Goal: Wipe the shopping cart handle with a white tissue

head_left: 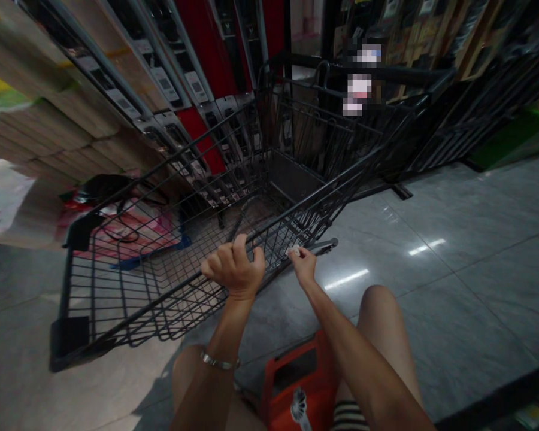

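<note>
Nearest you: orange plastic item (323, 386) between your knees. Give it clearance, so your forearms can shift without knocking it.

Left hand (236, 269): part-closed, fingers curled at the cart's near upper rim (317, 191), thumb standing off the index finger. Can't tell if it's really gripping or just resting. For a solid brace, wrap the fingers round the rim and load it lightly; a hard pull could roll or tip the cart. Metal bracelet (220, 362) on that wrist, so watch for snags on the wires.

Right hand (304, 263): thumb and fingers pinched nearly closed on a small white piece (293, 250). Piece sits beside the lower wires on the cart's near side, just short of the grey bar (326, 244) sticking out there. Can't tell what it is, or if it touches metal. Pinch firm but light, since it looks thin and could slip or crumple. Leave its free edge clear of your fingertips so you see any contact. Work from the wrist, small moves, and don't jam knuckles between bar and wires.

Cart (69, 338): wire basket, long side toward you. Sight past the wires, not through them.

Beyond it: pink-red bag (139, 227) on the floor at the cart's far side, then the packed shelving (211, 143). Don't shove the cart that way; the bag is close.
</note>
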Action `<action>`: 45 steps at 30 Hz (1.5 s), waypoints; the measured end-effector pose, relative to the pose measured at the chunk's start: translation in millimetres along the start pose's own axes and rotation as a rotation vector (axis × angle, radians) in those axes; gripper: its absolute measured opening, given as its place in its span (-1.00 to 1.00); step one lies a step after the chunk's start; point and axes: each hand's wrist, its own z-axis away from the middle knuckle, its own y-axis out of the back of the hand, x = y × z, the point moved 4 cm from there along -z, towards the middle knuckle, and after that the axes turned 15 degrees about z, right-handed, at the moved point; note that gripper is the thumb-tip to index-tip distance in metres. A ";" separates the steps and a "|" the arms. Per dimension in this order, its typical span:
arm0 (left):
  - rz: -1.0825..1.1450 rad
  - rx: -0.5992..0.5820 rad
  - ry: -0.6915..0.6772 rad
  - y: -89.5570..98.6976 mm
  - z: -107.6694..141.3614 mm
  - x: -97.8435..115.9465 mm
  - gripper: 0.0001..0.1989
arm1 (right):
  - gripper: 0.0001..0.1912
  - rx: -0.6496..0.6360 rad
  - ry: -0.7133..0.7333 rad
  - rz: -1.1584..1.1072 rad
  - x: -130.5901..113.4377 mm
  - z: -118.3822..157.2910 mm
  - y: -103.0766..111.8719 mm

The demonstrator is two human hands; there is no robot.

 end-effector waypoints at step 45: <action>0.032 -0.170 0.087 12.2 -5.3 -2.7 -0.69 | -0.73 0.152 0.181 -0.148 -117.9 3.2 44.6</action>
